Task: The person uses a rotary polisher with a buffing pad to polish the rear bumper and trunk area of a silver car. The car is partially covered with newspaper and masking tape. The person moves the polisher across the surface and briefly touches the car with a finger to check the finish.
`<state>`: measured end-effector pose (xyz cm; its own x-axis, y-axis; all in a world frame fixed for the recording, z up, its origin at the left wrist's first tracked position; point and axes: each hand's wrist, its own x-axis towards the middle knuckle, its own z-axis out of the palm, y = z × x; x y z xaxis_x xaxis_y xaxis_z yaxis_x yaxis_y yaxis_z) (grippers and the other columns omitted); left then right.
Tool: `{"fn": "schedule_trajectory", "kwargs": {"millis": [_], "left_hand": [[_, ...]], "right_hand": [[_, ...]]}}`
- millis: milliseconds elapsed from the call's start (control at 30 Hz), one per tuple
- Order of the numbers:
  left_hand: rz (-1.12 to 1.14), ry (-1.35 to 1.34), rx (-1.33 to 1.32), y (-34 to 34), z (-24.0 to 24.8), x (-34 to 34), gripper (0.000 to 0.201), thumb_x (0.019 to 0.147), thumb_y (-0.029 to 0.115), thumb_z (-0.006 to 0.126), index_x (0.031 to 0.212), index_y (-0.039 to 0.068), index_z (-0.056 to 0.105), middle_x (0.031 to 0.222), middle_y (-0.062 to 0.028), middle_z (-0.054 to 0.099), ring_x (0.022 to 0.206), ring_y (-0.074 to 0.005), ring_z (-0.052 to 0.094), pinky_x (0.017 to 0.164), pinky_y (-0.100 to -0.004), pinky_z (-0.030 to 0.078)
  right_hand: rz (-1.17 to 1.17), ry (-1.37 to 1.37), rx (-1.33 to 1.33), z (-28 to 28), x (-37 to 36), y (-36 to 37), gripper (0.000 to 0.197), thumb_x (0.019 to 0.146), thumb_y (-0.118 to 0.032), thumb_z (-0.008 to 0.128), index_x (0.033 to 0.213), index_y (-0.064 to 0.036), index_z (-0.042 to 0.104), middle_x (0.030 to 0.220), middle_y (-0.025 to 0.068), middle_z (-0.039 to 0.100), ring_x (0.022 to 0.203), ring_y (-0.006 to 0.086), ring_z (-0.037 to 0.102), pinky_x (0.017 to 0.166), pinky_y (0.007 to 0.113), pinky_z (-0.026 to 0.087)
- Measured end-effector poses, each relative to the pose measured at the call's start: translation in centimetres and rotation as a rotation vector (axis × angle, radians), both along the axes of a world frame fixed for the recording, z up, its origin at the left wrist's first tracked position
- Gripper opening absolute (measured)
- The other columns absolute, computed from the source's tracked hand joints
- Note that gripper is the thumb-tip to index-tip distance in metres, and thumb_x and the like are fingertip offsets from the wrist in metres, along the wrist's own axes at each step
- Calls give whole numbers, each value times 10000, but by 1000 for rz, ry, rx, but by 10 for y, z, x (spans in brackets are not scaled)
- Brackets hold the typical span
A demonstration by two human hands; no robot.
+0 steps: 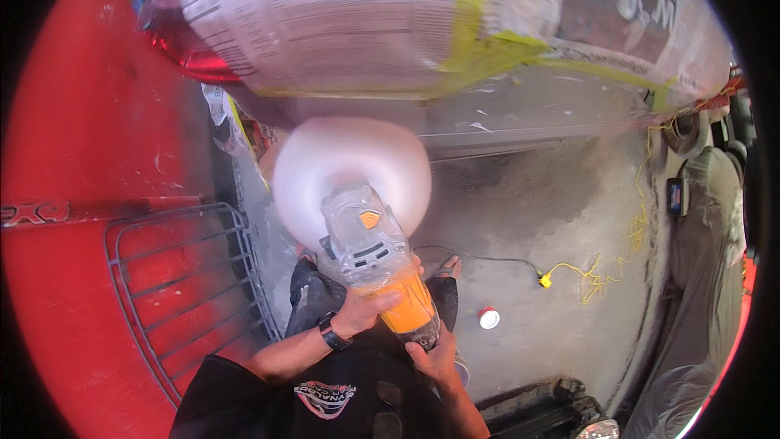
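Note:
An orange and grey power polisher (374, 252) points away from me, with a wide white pad (292, 171) on its far end. The pad is smeared, as if spinning. My left hand (361, 310) is wrapped round the orange body from the left, a black watch on its wrist. Lower down, my right hand (436, 354) grips the dark rear end. Just beyond the pad is a grey, dusty panel (536, 106) under a car part covered in newspaper (325, 16) and yellow tape (467, 8). Whether the pad touches the panel I cannot tell.
A red vehicle panel (73, 130) stands on the left, a metal rack (183, 276) against it. A dark cord joins a yellow extension cord (546, 280) on the floor. A small red-rimmed can (488, 318), a black plastic part (528, 410) and a grey-covered object (699, 276) lie to the right.

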<state>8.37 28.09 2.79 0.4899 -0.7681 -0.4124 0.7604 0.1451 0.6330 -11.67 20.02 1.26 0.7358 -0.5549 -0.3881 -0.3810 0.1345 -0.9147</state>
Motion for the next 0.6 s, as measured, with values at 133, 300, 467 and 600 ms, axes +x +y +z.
{"fn": "schedule_trajectory", "kwargs": {"millis": [133, 300, 467, 600], "left_hand": [[-51, -45, 122, -13, -11, -16, 640, 834, 176, 848, 1381, 23, 552, 1299, -102, 656, 1203, -229, 642, 1030, -411, 536], [-143, -150, 119, -44, 1, -17, 581, 840, 137, 850, 1344, 20, 587, 1245, -88, 689, 1150, -199, 661, 1006, -383, 545], [-304, -171, -25, -60, 24, -4, 916, 788, 309, 862, 1525, 58, 380, 1443, -138, 534, 1355, -297, 546, 1123, -477, 478], [-353, -157, -83, -72, 37, -2, 1017, 741, 368, 866, 1548, 68, 322, 1436, -149, 503, 1373, -317, 521, 1141, -492, 463]], "right_hand": [[-114, -37, 43, -29, -24, 17, 695, 794, -452, 852, 1211, 56, 626, 1009, 188, 756, 974, 299, 756, 856, 390, 568], [-324, -162, 127, -30, -18, 22, 708, 790, -463, 846, 1211, 63, 630, 1017, 189, 756, 987, 293, 751, 859, 385, 569], [-305, -180, -154, -19, -14, -2, 681, 746, -485, 882, 1096, 45, 637, 901, 191, 742, 837, 359, 759, 736, 406, 586], [-305, -187, -297, -18, -14, -11, 710, 712, -530, 897, 1041, 42, 633, 821, 184, 714, 762, 392, 740, 667, 419, 578]]}}
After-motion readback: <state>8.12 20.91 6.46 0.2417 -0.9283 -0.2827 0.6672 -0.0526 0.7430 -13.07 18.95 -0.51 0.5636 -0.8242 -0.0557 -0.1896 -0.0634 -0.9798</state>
